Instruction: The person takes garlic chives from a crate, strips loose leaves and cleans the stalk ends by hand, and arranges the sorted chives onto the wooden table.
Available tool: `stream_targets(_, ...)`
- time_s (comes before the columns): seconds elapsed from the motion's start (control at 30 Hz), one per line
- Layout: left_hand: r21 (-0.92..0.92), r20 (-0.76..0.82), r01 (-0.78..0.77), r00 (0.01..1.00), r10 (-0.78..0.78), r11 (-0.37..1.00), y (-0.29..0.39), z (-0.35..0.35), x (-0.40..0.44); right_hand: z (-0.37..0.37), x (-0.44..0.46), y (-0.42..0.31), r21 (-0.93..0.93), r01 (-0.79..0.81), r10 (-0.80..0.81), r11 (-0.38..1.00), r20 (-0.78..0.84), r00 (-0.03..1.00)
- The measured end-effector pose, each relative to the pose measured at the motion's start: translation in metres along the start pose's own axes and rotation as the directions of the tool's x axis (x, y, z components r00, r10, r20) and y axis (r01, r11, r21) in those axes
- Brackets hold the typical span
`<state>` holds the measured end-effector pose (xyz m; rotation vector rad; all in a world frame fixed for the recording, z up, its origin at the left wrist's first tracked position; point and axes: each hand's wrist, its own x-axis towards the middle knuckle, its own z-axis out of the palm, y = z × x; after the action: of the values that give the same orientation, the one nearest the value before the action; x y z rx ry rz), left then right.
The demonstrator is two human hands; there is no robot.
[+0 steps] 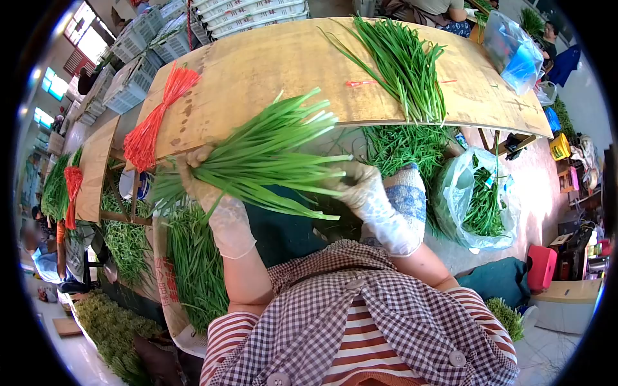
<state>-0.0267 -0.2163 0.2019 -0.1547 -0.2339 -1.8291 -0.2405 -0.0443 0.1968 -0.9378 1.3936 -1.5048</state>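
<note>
My left hand, in a thin pale glove, is closed round a loose bunch of garlic chives held above my lap. The pale cut ends fan out to the right; the leaf tips hang blurred at the left. My right hand, gloved too, has its fingers bent together at the lower stem ends and pinches some of them. Beyond, another bundle of chives lies on the wooden table, across a red tie. A hank of red ties drapes over the table's left edge.
A sack of chives stands at my left. To the right, a clear plastic bag holds green trimmings, with a loose heap under the table. White crates are stacked behind. Other people sit at far left and top right.
</note>
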Motion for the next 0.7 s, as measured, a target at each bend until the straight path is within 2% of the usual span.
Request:
stream_targets(0.03, -0.03, 0.007, 0.001, 1.0, -0.001, 1.0, 0.002, 0.001, 0.0, -0.012, -0.001, 0.001, -0.024, 0.016, -0.016, 1.0, -0.012, 1.0)
stream_targets(0.1, -0.031, 0.06, -0.018, 0.998, 0.019, 0.999, 0.016, -0.003, 0.006, -0.033, -0.008, -0.019, -0.157, -0.095, 0.078, 0.983, -0.112, 0.991)
stream_targets(0.13, -0.032, 0.087, -0.03, 0.996, 0.033, 0.999, 0.024, -0.006, 0.009, -0.051, -0.004, -0.011, 0.056, 0.027, -0.019, 0.998, -0.143, 0.99)
stream_targets(0.17, -0.02, 0.082, -0.072, 0.994, 0.074, 0.997, 0.029, -0.003, 0.008, -0.071, 0.002, 0.003, 0.263, 0.153, -0.105, 0.953, -0.19, 0.976)
stream_targets(0.23, 0.004, 0.074, -0.158, 0.985, 0.157, 0.987, 0.039, 0.005, 0.005, -0.108, 0.012, 0.026, -0.065, 0.049, -0.069, 0.997, -0.354, 0.933)
stream_targets(0.27, 0.029, 0.14, -0.169, 0.977, 0.164, 0.985, 0.045, -0.001, 0.009, -0.116, 0.01, 0.03, -0.381, 0.05, -0.163, 0.923, -0.27, 0.949)
stream_targets(0.37, 0.123, 0.115, -0.2, 0.976, 0.186, 0.972, 0.016, 0.025, -0.002, -0.06, 0.003, 0.001, -0.132, 0.109, -0.132, 0.985, -0.184, 0.974)
stream_targets(0.4, 0.113, 0.102, -0.187, 0.979, 0.175, 0.976, 0.008, 0.025, -0.004, -0.04, -0.007, -0.019, -0.154, 0.031, -0.051, 0.988, -0.125, 0.991)
stream_targets(0.47, 0.093, 0.086, -0.163, 0.984, 0.155, 0.982, -0.004, 0.029, -0.003, -0.022, -0.004, -0.009, -0.17, 0.045, -0.033, 0.984, 0.068, 0.997)
stream_targets(0.5, 0.043, 0.115, -0.106, 0.988, 0.1, 0.993, -0.006, 0.035, -0.006, -0.016, -0.002, 0.0, -0.063, 0.082, -0.076, 0.995, 0.083, 0.994)
stream_targets(0.57, -0.05, 0.175, 0.011, 0.984, -0.002, 0.999, -0.007, 0.051, -0.015, -0.018, 0.005, 0.005, 0.097, -0.066, 0.055, 0.993, 0.112, 0.992)
stream_targets(0.6, -0.071, 0.291, -0.026, 0.956, 0.045, 0.997, -0.015, 0.058, -0.017, -0.021, 0.007, 0.008, -0.055, -0.008, 0.013, 0.998, 0.087, 0.996)
stream_targets(0.63, 0.026, 0.297, -0.015, 0.955, 0.006, 1.0, -0.014, 0.063, -0.019, -0.025, 0.009, 0.011, -0.208, 0.044, -0.031, 0.977, 0.066, 0.997)
stream_targets(0.67, 0.12, 0.297, -0.004, 0.954, -0.032, 0.993, -0.012, 0.066, -0.023, -0.033, 0.016, 0.016, -0.554, 0.023, -0.099, 0.832, -0.109, 0.989)
stream_targets(0.7, 0.211, 0.294, 0.005, 0.953, -0.068, 0.977, -0.011, 0.067, -0.026, -0.044, 0.027, 0.01, -0.383, 0.14, -0.214, 0.913, -0.159, 0.964)
